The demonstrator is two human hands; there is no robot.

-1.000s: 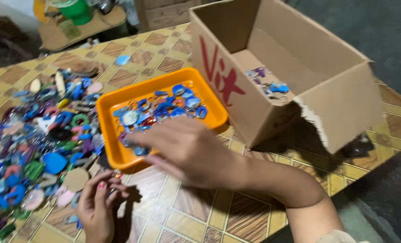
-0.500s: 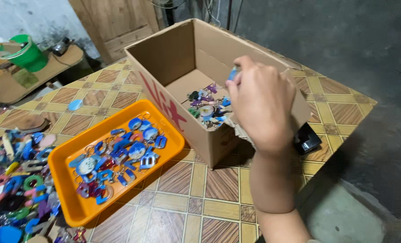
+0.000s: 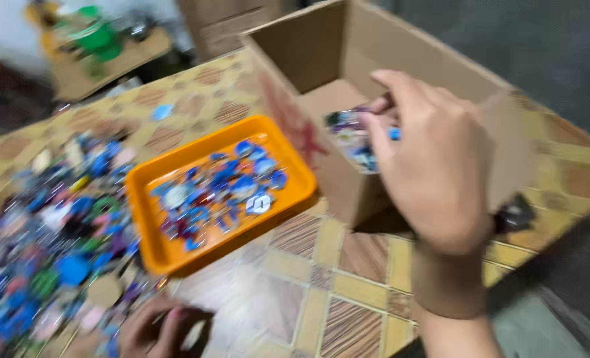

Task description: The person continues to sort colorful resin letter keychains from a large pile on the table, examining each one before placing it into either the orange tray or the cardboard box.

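Observation:
My right hand (image 3: pixel 434 172) hangs over the open cardboard box (image 3: pixel 308 59), fingers curved downward. A small blue piece (image 3: pixel 394 134) shows at its fingertips; blur hides whether it is held. Several small coloured pieces (image 3: pixel 351 142) lie in the bottom of the box. Left of the box stands an orange tray (image 3: pixel 142 192) with mostly blue pieces (image 3: pixel 222 189). My left hand (image 3: pixel 159 328) is curled at the bottom edge, next to a big heap of mixed coloured pieces (image 3: pixel 56 245). What it holds is too blurred to tell.
Everything rests on a table with a tiled pattern (image 3: pixel 348 292). A small dark object (image 3: pixel 517 212) lies by the box's right corner. At the back left a green container (image 3: pixel 99 36) sits on a low wooden stand (image 3: pixel 116 63). A dark floor lies to the right.
My right hand rose from the orange tray with a small blue piece and moved right over the box. The view swung and blurred. My left hand stayed near the heap.

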